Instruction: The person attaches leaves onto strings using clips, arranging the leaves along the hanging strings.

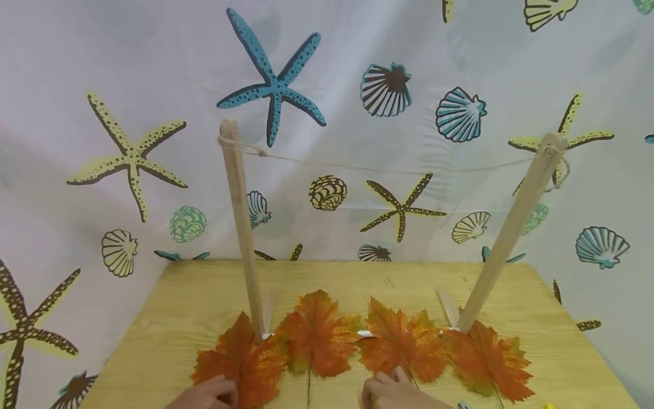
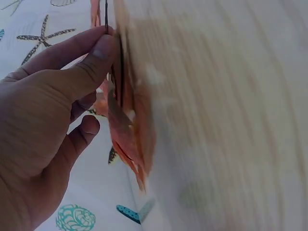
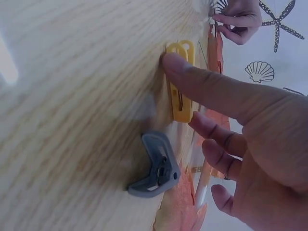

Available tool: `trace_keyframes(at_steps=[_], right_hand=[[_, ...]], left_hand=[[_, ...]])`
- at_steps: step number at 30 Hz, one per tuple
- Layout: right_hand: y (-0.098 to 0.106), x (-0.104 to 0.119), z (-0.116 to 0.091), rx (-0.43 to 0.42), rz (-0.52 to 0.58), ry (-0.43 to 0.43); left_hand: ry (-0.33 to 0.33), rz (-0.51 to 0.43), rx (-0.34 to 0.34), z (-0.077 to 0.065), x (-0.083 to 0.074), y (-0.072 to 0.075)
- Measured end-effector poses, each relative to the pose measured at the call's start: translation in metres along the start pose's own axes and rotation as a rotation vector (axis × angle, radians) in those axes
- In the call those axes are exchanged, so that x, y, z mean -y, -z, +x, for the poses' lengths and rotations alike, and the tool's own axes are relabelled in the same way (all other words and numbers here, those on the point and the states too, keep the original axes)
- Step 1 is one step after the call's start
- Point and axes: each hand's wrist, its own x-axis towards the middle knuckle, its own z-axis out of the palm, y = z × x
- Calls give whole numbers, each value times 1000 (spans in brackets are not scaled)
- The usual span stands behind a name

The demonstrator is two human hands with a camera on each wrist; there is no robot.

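Observation:
Four autumn leaves lie in a row at the table's front; the leftmost leaf (image 1: 250, 369) is beside my left hand (image 1: 209, 393). Up close, the left thumb and forefinger pinch a thin dark leaf stem (image 2: 107, 17), with orange leaf (image 2: 127, 139) edges behind. My right hand (image 1: 398, 392) is below the third leaf (image 1: 403, 343). The right wrist view has its thumb laid over a yellow plastic clip (image 3: 183, 108), gripping it; the forefinger is hidden. A grey plastic clip (image 3: 156, 168) lies on the table near that hand.
Two wooden posts, left (image 1: 240, 221) and right (image 1: 511, 238), stand behind the leaves with a thin string (image 1: 352, 167) tied between their tops. A bit of yellow (image 1: 548, 406) shows at the front right. A shell-and-starfish cloth (image 1: 327, 34) hangs behind the wooden table (image 1: 179, 301).

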Motion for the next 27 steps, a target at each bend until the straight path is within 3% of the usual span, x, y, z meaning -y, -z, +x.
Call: trace_keyframes(at_steps=[9, 12, 16, 19, 27], right_hand=[[-2, 6, 3, 17, 92, 84], [-4, 5, 3, 8, 101, 102], [-5, 4, 3, -31, 104, 172], [1, 6, 1, -50, 200, 219], [15, 15, -4, -59, 457, 164]], left_hand=[[107, -88, 37, 17, -23, 4], [77, -113, 27, 20, -25, 5], [-36, -84, 12, 27, -27, 8], [-81, -66, 3, 34, -30, 12], [-11, -103, 21, 48, -43, 26]])
